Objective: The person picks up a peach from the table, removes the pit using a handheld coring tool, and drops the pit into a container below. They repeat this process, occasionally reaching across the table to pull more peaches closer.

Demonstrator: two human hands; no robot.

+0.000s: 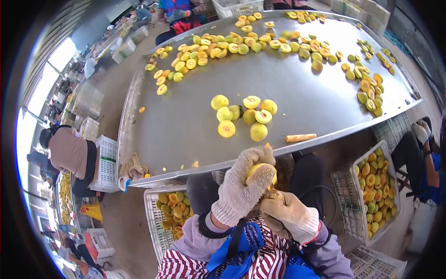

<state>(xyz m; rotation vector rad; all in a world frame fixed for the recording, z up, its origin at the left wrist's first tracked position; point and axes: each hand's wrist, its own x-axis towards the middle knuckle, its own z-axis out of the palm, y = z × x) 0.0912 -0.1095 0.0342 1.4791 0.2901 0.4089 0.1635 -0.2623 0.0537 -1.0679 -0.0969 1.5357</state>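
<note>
My left hand (244, 188), in a knitted white work glove, is closed around a yellow peach (262, 174) just off the near table edge. My right hand (290, 216), gloved too, is shut below it, its fingertips close to the fruit's underside. What the right fingers grip is mostly hidden; a brownish bit shows at the fingertips. Ahead on the metal table (186, 125) lies a small group of peach halves (226, 129), some with the cut face up. A short wooden stick or handle (301, 138) rests by the table's near edge.
Many more halves (218, 49) spread along the table's far side and right end (369, 93). Crates of peaches stand at my left (151, 209) and right (341, 204). Empty-looking gloves (134, 168) lie at the left corner. Other people sit around, one at the right (418, 160).
</note>
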